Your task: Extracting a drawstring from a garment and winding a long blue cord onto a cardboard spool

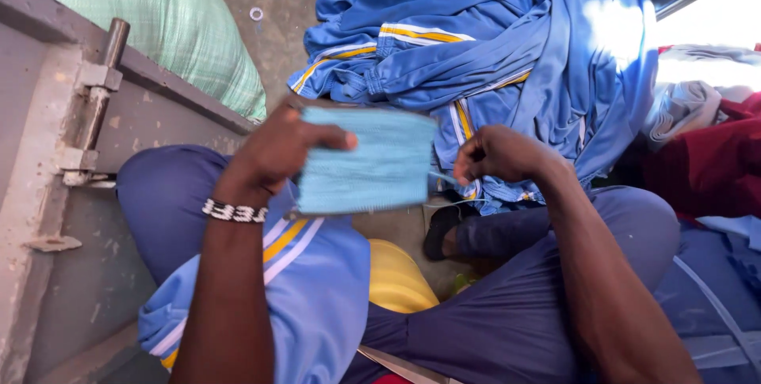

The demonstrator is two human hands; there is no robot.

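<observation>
**A thin thread under tension, and a blurred piece of knit**

The left hand (281, 150) grips a pale blue ribbed knit rectangle (369, 162) by its left edge, thumb across the front, holding it up above the lap. The right hand (499, 154) is closed in a pinch just beside the knit's right edge, and a fine light thread (445, 179) seems to run from that edge to the pinched fingers (whether a needle is held there cannot be told; it is too small to see).

The likeliest trouble, as I judge it, is the thread: a hard pull could snap it or pucker the soft knit, since the piece hangs free with no backing. The knit is blurred, so the grip on one edge alone may let it twist or slip.

A blue garment with yellow and white stripes (309, 289) lies on the left knee, and a heap of blue striped garments (507, 43) sits on the floor just beyond; a loose thread end could catch on either. A beaded white bracelet (235, 212) circles the left wrist, near enough to snag.
</observation>
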